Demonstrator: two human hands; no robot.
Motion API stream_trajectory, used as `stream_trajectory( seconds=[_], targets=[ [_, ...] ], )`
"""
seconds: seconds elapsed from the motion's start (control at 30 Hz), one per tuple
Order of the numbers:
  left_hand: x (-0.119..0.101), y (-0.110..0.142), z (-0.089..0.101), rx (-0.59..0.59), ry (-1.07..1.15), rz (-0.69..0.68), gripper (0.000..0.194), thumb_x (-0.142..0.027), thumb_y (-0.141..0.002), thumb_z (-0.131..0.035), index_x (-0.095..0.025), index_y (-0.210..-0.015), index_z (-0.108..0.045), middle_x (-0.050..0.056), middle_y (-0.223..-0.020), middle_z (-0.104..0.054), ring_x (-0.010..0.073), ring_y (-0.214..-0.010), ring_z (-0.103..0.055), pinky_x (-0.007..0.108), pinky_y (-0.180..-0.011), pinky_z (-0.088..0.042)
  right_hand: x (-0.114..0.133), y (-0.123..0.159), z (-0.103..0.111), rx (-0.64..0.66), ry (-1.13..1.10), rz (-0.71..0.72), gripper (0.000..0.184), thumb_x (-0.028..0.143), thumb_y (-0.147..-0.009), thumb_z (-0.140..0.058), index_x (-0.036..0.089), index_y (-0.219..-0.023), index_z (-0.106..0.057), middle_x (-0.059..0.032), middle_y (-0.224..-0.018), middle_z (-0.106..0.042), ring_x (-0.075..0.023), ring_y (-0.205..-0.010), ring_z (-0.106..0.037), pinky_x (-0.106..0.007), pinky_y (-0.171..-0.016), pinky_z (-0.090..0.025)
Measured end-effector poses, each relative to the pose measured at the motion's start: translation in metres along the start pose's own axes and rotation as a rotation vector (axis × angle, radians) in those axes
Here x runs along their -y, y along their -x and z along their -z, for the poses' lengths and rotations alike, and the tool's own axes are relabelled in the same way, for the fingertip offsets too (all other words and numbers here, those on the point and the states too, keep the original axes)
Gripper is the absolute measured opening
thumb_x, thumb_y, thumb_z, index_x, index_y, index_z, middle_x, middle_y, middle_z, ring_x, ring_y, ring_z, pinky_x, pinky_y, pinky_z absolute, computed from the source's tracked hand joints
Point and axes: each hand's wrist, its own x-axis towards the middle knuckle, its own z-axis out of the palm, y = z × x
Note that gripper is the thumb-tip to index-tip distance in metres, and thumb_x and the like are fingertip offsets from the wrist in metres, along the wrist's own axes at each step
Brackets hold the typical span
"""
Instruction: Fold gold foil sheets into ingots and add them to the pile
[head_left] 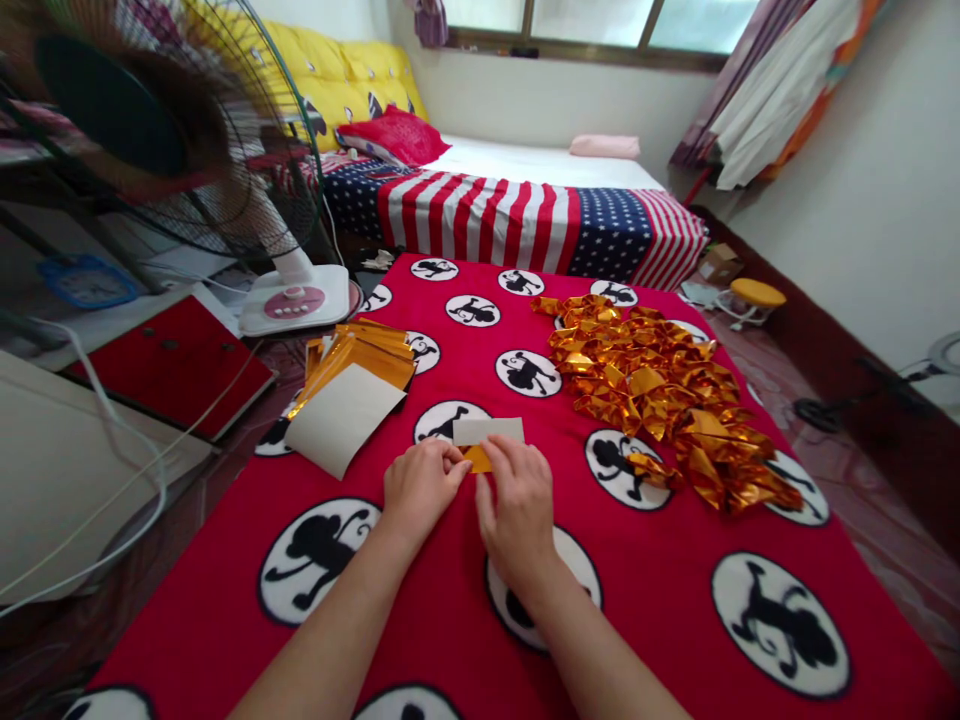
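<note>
Between my hands lies a sheet of gold foil paper, partly folded, its pale back up along the far strip and a gold flap showing nearer me. My left hand pinches the left end of the fold with thumb and forefinger. From the right, my right hand presses its fingers on the flap. A stack of flat gold sheets sits to the left, with one pale sheet face down on its near side. Many folded, shiny gold foil pieces are heaped on the right.
The red cloth with monkey prints covers the table. A fan stands at the left, its blades blurred. Behind is a bed with a striped, starred cover. A yellow stool is on the floor at right.
</note>
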Motion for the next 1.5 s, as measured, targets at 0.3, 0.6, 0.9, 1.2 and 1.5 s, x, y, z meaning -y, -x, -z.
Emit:
stream_trajectory(
  seconds=[0.3,0.6,0.9,1.2,1.5],
  targets=[
    [0.007,0.000,-0.001,-0.007,0.047,-0.018,0.015,-0.038,-0.082,-0.062,-0.029,-0.084,-0.073,-0.001,-0.086,-0.074,0.0208,-0.080,-0.067,0.027,-0.060,-0.040,-0.023,0.017,-0.003,0.280,0.156,0.032,0.066,0.045,-0.097,-0.041,0.010,-0.152,-0.030,-0.0127,-0.160,-0.024,-0.0243,-0.149,-0.019,-0.048,-0.120,-0.016],
    [-0.005,0.014,0.010,-0.117,0.117,-0.116,0.020,-0.033,-0.088,-0.057,-0.024,-0.093,-0.074,0.005,-0.099,-0.073,0.0211,-0.087,-0.067,0.031,-0.078,-0.050,-0.036,0.023,-0.002,0.249,0.260,0.016,0.067,0.042,-0.096,-0.041,0.012,-0.154,-0.027,-0.0094,-0.162,-0.015,-0.0246,-0.151,-0.013,-0.051,-0.120,-0.013],
    [-0.027,0.020,-0.042,0.161,0.096,-0.705,0.088,-0.064,-0.091,-0.039,-0.008,-0.155,-0.016,0.018,-0.162,-0.012,0.0272,-0.151,-0.010,0.046,-0.123,-0.017,-0.038,0.024,0.000,0.290,0.272,0.048,0.068,0.030,-0.092,-0.046,0.018,-0.155,-0.023,-0.0087,-0.161,-0.021,-0.0258,-0.150,-0.014,-0.051,-0.120,-0.012],
    [0.032,0.021,-0.022,0.059,-0.094,-0.606,0.071,-0.053,-0.092,-0.049,-0.018,-0.151,-0.033,0.013,-0.160,-0.027,0.0252,-0.148,-0.025,0.046,-0.120,-0.023,-0.037,0.021,0.002,0.259,0.229,0.015,0.061,0.037,-0.096,-0.042,0.015,-0.152,-0.032,-0.0093,-0.161,-0.023,-0.0233,-0.150,-0.016,-0.051,-0.119,-0.015],
    [0.017,0.005,-0.017,-0.128,0.082,-0.461,0.061,-0.025,-0.081,-0.066,-0.025,-0.139,-0.049,0.009,-0.144,-0.052,0.0267,-0.130,-0.049,0.043,-0.107,-0.041,-0.049,0.006,0.007,0.096,-0.047,-0.028,0.068,0.020,-0.084,-0.051,0.012,-0.149,-0.033,-0.0154,-0.159,-0.026,-0.0241,-0.143,-0.034,-0.043,-0.113,-0.032]
  ],
)
